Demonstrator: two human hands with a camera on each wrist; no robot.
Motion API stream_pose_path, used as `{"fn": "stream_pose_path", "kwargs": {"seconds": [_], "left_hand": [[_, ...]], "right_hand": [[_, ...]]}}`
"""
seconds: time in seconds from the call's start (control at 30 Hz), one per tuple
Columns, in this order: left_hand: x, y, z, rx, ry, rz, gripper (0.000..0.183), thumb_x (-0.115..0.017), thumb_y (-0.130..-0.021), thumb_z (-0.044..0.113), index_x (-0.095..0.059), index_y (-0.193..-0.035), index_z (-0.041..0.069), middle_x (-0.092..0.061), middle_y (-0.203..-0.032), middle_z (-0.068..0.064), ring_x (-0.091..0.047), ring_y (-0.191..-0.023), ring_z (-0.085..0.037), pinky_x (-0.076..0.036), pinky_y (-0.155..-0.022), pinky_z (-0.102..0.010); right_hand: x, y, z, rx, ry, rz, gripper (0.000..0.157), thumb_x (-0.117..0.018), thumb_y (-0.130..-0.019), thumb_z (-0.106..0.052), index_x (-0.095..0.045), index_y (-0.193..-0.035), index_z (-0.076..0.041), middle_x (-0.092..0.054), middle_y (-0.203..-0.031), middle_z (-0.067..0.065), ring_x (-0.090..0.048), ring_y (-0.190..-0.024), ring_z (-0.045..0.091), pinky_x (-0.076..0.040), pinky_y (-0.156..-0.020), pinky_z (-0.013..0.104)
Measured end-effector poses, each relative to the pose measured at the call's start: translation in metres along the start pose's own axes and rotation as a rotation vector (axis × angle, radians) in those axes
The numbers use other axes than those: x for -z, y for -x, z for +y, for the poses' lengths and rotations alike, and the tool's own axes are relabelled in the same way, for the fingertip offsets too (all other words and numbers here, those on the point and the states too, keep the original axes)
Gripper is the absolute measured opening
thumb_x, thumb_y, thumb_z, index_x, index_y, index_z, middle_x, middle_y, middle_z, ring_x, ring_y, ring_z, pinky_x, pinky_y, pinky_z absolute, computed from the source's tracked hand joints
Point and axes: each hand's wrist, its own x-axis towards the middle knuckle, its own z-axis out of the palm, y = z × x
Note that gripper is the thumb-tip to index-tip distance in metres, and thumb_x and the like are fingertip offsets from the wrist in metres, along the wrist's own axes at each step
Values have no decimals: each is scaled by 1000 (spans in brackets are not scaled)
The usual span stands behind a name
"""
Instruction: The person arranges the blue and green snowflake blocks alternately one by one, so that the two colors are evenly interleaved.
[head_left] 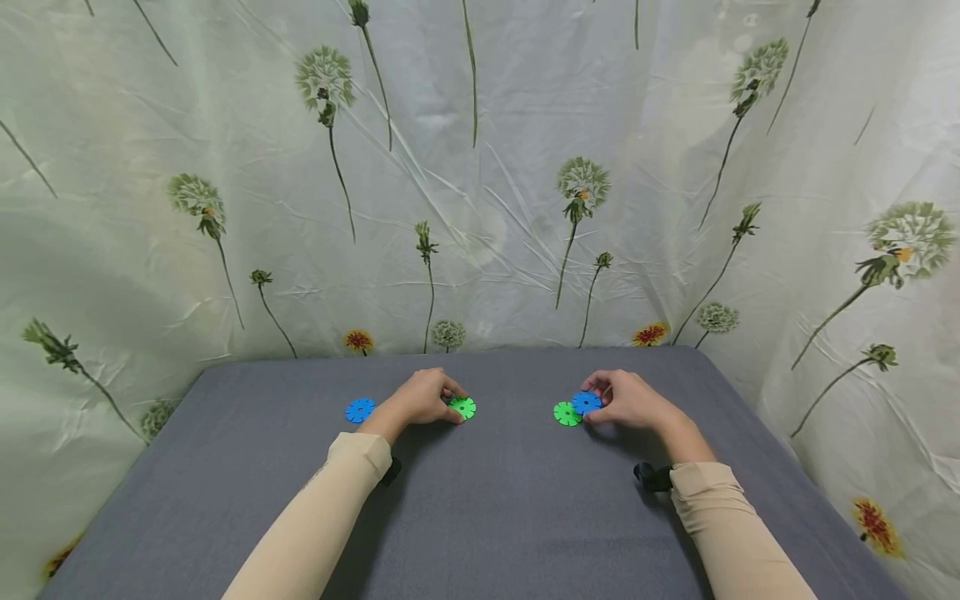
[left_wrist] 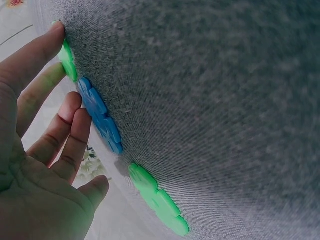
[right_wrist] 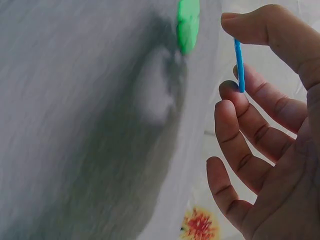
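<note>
My left hand point(head_left: 422, 397) pinches a green notched disc point(head_left: 462, 407) at its edges, low over the grey table. Left of that wrist a blue notched disc point(head_left: 360, 410) lies flat. The left wrist view has the held green disc point(left_wrist: 68, 61) between thumb and finger, with a blue disc point(left_wrist: 100, 117) and another green disc point(left_wrist: 157, 200) beside the hand. My right hand point(head_left: 628, 400) holds a blue notched disc point(head_left: 587, 402) between thumb and fingertips, raised and edge-on in the right wrist view. This disc partly covers a green disc point(head_left: 567, 413) on the table.
Grey cloth covers the table point(head_left: 517, 517). Behind and around it hangs a pale curtain point(head_left: 495, 192) printed with dandelions. A black strap point(head_left: 652, 477) shows at the right wrist, near the sleeve's cuff.
</note>
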Motion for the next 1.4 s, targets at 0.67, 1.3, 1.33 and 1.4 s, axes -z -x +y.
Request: {"fn": "stream_pose_path", "kwargs": {"seconds": [0.67, 1.3, 1.33, 1.4], "left_hand": [[0, -1, 3, 13, 10, 7, 37, -93, -87, 25, -84, -122, 19, -76, -130, -9, -70, -125, -29, -55, -109, -51], [-1, -1, 3, 38, 2, 15, 37, -93, -86, 25, -84, -122, 20, -77, -128, -8, -70, -123, -28, -54, -110, -51], [-1, -1, 3, 40, 6, 17, 37, -93, -86, 25, -84, -122, 20, -77, -128, -8, -70, -123, -28, -55, -109, -50], [-1, -2, 3, 43, 5, 20, 37, -94, -86, 25, -84, -121, 20, -77, -127, -8, -70, -122, -28, -55, -108, -50]], "right_hand": [[-29, -40, -53, 45, -51, -67, 41, -89, -87, -20, -73, -121, -5, -70, -109, 8, -67, -98, 18, -59, -91, 40], [-69, -74, -85, 65, 30, -108, 41, -92, -84, -26, -76, -117, -7, -76, -110, 5, -69, -100, 17, -59, -92, 39], [-70, -74, -86, 63, 34, -108, 41, -92, -84, -26, -76, -117, -8, -76, -110, 5, -69, -99, 17, -59, -92, 39], [-71, -77, -88, 59, 41, -109, 40, -92, -84, -26, -77, -117, -8, -76, -110, 4, -68, -98, 16, -59, -92, 38]]}}
